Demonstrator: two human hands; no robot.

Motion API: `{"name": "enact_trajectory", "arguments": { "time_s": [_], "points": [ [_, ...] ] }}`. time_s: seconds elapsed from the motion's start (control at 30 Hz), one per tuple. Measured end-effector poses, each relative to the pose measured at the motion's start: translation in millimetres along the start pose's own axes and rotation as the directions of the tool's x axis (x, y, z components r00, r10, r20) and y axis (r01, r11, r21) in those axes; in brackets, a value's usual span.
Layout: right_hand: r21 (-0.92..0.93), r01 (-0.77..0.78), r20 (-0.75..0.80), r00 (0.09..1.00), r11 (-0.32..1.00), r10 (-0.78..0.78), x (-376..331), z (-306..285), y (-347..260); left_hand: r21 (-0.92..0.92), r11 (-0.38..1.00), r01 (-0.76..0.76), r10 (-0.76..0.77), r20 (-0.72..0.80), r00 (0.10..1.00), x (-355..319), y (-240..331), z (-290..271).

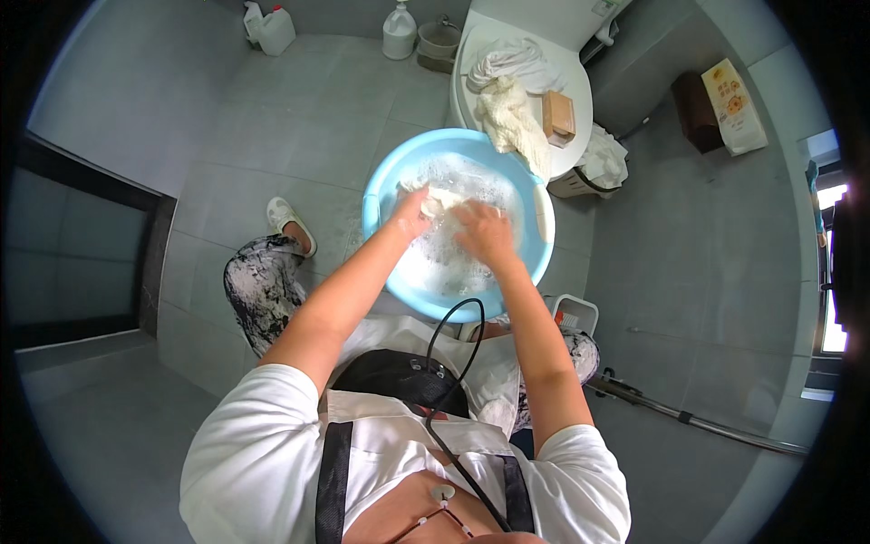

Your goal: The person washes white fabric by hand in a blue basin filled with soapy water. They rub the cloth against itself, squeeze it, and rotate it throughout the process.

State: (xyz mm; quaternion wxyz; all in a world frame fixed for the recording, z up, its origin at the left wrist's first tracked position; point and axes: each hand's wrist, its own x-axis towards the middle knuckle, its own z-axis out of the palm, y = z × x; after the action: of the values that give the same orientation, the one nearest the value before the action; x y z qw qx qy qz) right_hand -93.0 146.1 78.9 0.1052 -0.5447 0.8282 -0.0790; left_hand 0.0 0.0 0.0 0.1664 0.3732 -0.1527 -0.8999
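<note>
A: Starting left of the blue basin (376, 213): a foot in a pale slipper (288, 220) is planting itself on the grey tiles just beside the basin, and a patterned trouser knee (256, 292) is bending out, so the person is crouching over the tub, close enough to press down into it.

B: And the left hand (410, 213)?

A: It is reaching in over the basin's left rim, fingers curling onto the pale cloth (444, 201). The cloth is lying in the foamy water toward the basin's far side, half buried in suds. I am reading that hand as closed on the fabric, pinning it.

B: The other one?

A: The right hand (485, 234) is lying nearer the basin's middle, palm down, fingers together, pressing on the same cloth. The two hands are sitting close, nearly touching, which looks to me like a rubbing grip.

B: What is waiting beyond the basin?

A: Right behind its far rim, a white closed seat lid (578, 86) is serving as a shelf: a wrung cream cloth (512, 122) is draping off it toward the basin, a white bundle (512, 62) is sitting above that, and a tan block of soap (559, 115) is resting within arm's reach. Farther left of these, white jugs (399, 32) are standing by the wall, well apart from the basin.
</note>
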Motion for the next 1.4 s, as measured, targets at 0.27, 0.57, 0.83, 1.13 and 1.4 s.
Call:
{"name": "enact_trajectory", "arguments": {
  "time_s": [0.27,0.57,0.83,1.13,1.4],
  "points": [
    [-0.334,-0.083,0.503,0.826,0.939,0.252,25.7,72.9,5.0,0.065,0.998,-0.025,0.037,-0.195,0.980,3.1,-16.7,-3.0],
    [0.895,-0.066,0.042,0.997,0.441,0.064,9.8,-25.0,-26.5,-0.078,0.982,0.175,-0.169,0.079,0.983,-45.5,7.7,40.4],
    [0.679,0.101,-0.151,0.989,0.727,0.004,-25.7,-34.2,-47.7,0.050,0.998,0.028,-0.033,0.109,0.993,-55.1,0.4,68.7],
    [0.270,-0.292,-0.101,0.939,0.917,0.329,-12.0,-6.3,-3.3,0.205,0.968,-0.148,0.180,-0.145,0.973,-18.0,-6.8,38.6],
    [0.280,-0.094,-0.245,0.955,0.955,0.165,-7.5,-7.3,8.4,0.122,0.968,-0.221,0.241,-0.183,0.953,-31.4,0.3,19.1]
  ]
}}
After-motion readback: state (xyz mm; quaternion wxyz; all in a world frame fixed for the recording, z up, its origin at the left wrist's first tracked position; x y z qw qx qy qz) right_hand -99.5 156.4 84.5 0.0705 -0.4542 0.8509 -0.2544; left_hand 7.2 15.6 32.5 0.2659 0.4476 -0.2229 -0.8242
